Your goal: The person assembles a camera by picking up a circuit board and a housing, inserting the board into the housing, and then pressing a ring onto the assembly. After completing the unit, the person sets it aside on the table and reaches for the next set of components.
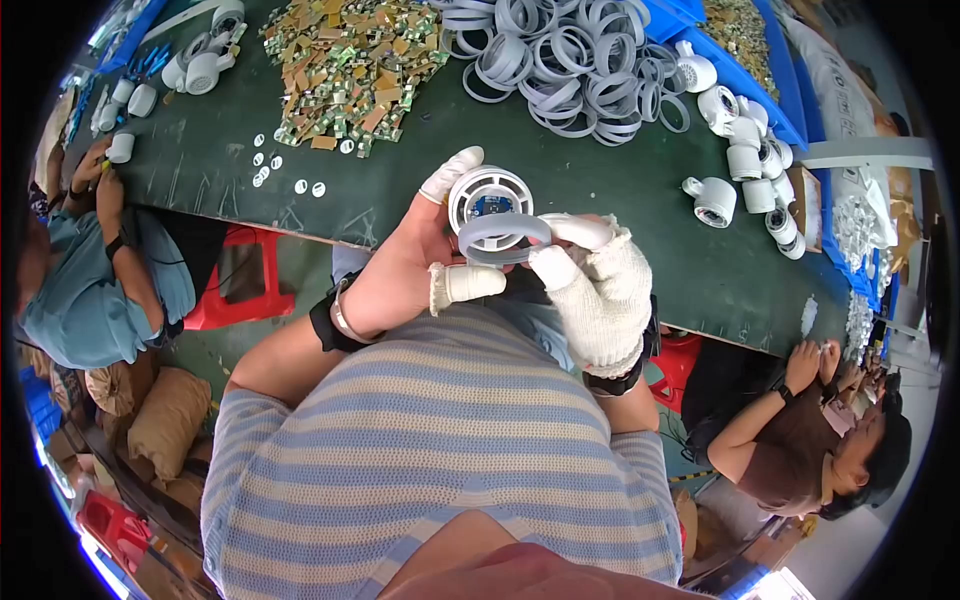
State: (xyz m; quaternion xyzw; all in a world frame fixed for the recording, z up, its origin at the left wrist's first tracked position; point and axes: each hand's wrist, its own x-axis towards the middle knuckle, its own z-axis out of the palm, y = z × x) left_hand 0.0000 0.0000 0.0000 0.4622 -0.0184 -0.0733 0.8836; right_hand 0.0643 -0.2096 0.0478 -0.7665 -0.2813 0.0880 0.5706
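Just above the table's near edge, my left hand (405, 255) grips a round white plastic housing (462, 205) between thumb and fingers, with finger cots on some fingertips. Inside the housing a blue circuit board (491, 206) shows through the open face. My right hand (600, 285), in a white knit glove, pinches a grey ring (505, 252) at its right side. The ring is tilted and overlaps the lower part of the housing's face; whether the two touch I cannot tell.
Beyond my hands lie a heap of grey rings (570, 60) and a pile of small circuit boards (350, 65). Several small white discs (277, 161) lie to the left. White camera-like housings (714, 203) stand at right beside blue bins (750, 95). Co-workers sit on both sides.
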